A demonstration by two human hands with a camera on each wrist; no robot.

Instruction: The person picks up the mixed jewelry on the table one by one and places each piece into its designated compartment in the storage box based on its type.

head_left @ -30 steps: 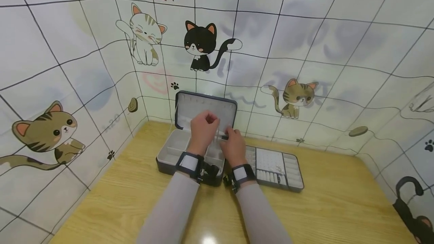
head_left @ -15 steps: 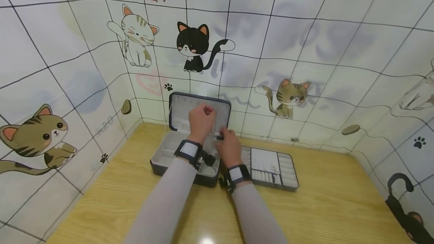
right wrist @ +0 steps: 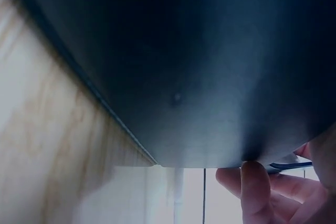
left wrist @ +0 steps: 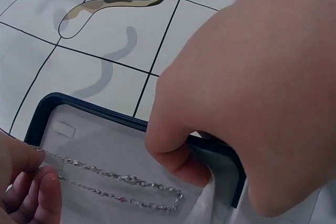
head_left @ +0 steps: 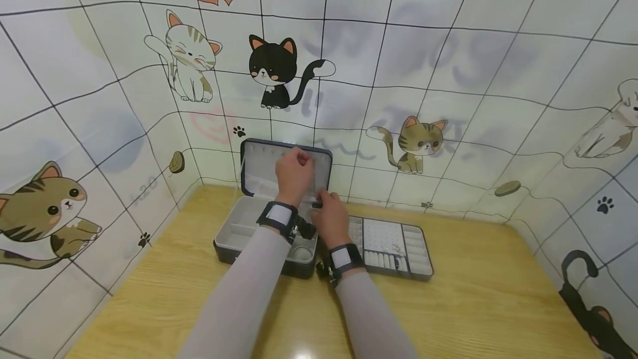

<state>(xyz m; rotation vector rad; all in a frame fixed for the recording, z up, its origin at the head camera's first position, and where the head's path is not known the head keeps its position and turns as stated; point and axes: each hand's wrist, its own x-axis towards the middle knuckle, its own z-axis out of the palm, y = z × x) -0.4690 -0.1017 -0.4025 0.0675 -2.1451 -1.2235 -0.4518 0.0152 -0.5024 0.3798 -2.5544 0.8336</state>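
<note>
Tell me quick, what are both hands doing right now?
Left hand: fingers curled, pinching one end of a thin silver chain in front of the open box lid.
Right hand: pinching the chain's other end.

A thin silver chain necklace (left wrist: pixel 113 184), doubled into two strands, stretches taut and nearly level before the open jewellery box (head_left: pixel 251 226) lid's pale lining.

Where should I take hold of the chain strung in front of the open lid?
Pinch the thin silver chain at its free looped end by the lid's right side, coming from the front. It hangs taut across the lid; the left hand and right hand pinch it.
</note>
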